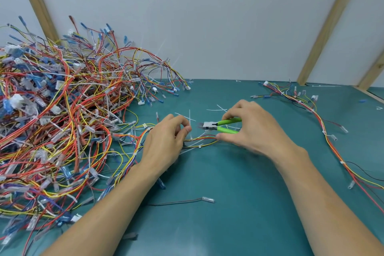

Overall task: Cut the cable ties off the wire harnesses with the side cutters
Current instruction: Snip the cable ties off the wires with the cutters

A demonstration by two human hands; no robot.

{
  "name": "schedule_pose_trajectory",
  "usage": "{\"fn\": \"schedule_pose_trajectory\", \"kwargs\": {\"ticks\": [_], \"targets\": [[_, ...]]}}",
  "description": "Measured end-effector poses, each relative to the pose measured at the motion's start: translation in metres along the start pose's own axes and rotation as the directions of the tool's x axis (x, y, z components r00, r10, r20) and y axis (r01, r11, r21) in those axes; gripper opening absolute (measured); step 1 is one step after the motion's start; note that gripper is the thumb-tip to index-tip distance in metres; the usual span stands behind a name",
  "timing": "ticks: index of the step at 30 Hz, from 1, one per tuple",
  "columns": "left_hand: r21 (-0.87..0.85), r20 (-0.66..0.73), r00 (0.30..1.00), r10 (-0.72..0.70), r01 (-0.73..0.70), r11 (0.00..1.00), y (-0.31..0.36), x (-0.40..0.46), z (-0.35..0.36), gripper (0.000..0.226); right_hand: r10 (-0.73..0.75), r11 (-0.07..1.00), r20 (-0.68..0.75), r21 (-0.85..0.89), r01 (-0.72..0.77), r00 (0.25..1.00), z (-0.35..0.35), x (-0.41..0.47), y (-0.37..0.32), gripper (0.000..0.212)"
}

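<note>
Green-handled side cutters, gripped in right hand just above harness on table, left hand pinching its wires: best nip only the white tie, sparing insulation.

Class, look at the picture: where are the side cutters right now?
In the head view, the green-handled side cutters sit centre-right, gripped by the right hand, blades pointing toward the left hand.

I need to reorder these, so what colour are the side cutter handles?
Bright green, on the side cutters in the right hand; head view.
</note>
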State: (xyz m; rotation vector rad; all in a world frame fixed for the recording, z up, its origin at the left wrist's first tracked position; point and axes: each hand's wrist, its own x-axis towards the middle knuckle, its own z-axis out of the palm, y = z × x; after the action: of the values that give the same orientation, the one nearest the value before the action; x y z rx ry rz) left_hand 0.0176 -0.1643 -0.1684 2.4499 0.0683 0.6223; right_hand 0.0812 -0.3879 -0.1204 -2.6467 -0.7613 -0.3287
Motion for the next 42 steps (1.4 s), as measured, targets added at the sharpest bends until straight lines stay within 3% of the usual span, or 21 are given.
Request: {"fn": "schedule_pose_trajectory", "kwargs": {"ticks": [5,12,26,42], "targets": [[0.006,0.023,1.0,-0.008,0.007,1.0,-0.002,0.001,-0.001,0.014,0.014,0.996,-0.183,0.085,0.001,0.983,-0.011,0.001,0.001,0.036],[-0.04,0.012,0.999,-0.04,0.04,0.998,0.0,0.001,-0.002,0.011,-0.009,1.0,0.043,0.014,0.008,0.999,0.002,-0.003,-0.011,0.038],[-0.06,0.028,0.999,-0.037,0.038,0.997,0.002,0.0,-0.003,0.014,0.006,1.0,0.117,0.006,-0.007,0.993,0.005,-0.003,-0.009,0.04],[-0.065,0.027,0.999,-0.026,0.028,0.998,0.004,-0.001,-0.004,0.011,0.044,0.998,0.108,-0.055,-0.038,0.993,0.004,-0.004,-0.014,0.038]]}}
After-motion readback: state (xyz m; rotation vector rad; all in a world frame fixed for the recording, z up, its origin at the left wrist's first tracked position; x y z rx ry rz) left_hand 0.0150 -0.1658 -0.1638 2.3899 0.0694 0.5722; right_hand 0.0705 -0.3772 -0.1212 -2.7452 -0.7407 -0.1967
